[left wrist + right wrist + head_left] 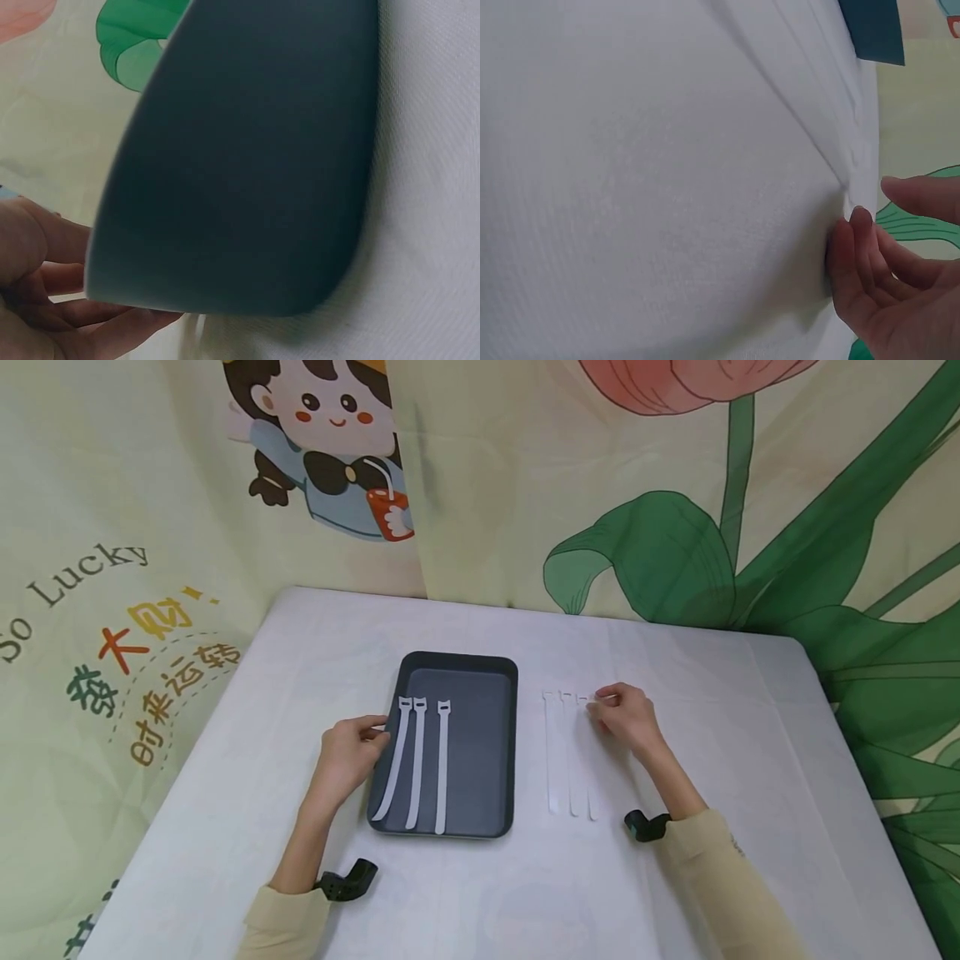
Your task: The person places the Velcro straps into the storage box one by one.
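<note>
Three white strap cable ties (pixel 443 768) with slotted heads lie lengthwise in a dark grey tray (pixel 480 752), toward its left side. My left hand (pixel 351 758) holds the tray's left rim, thumb and fingers at its edge; the left wrist view shows the tray wall (pixel 240 180) close up. Right of the tray, three more white cable ties (pixel 569 760) lie side by side on the white cloth. At the head of the rightmost one is my right hand (pixel 628 720), with nothing visible in it. The right wrist view shows its thumb apart from its fingers (pixel 844 255).
A white cloth covers the table (pixel 555 893). Behind it hangs a printed curtain (pixel 487 527) with a cartoon figure, green leaves and lettering. A black wrist camera (pixel 348 881) is on the left wrist, another camera (pixel 647 826) on the right.
</note>
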Demonstrator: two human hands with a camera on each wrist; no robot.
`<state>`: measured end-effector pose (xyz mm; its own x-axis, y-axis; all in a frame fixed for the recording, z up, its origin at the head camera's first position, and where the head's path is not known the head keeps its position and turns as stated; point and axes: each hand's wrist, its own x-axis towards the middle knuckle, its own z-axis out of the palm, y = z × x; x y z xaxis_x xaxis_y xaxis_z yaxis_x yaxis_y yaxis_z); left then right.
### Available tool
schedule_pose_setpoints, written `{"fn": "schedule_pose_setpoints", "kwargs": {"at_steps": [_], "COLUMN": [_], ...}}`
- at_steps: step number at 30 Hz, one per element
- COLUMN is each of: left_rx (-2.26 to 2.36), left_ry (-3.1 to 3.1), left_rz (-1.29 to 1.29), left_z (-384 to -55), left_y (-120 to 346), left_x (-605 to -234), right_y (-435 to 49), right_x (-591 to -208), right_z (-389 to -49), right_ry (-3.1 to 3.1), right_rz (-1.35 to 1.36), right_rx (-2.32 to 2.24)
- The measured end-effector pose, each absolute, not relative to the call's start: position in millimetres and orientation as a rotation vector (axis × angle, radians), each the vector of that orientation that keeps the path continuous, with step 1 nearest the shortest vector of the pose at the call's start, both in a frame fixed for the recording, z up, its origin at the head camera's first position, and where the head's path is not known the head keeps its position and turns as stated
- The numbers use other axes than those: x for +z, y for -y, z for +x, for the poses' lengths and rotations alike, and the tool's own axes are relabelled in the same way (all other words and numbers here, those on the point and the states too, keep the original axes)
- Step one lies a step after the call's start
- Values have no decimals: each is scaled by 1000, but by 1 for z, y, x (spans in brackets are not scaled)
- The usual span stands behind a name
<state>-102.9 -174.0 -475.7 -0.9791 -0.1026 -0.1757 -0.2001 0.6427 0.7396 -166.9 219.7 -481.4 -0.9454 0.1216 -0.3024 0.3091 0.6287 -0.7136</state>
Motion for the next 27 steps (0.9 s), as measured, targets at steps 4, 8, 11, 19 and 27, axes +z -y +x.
{"fn": "schedule_pose_setpoints", "kwargs": {"at_steps": [4,8,11,19,27], "left_rx": [1245,1242,1251,1281,1253], "left_ry": [-2751,-2757,-2750,-2738,-2767], "left_rz": [-238,-219,-216,-207,-174], "left_z": [-104,-107,-108,-107,-108], "left_y": [174,176,177,178,180], "left_x": [-475,-474,-473,-474,-475], "right_y": [-219,-214,-211,-205,-208], "right_x": [-484,-486,-488,-490,-487], "right_z": [-171,-173,-174,-177,-179], "right_ry": [-2639,-2664,-2695,-2767,-2664], "right_rz": [342,345,349,371,380], "right_rx": [-1165,-1131,-1104,-1050,-1203]}}
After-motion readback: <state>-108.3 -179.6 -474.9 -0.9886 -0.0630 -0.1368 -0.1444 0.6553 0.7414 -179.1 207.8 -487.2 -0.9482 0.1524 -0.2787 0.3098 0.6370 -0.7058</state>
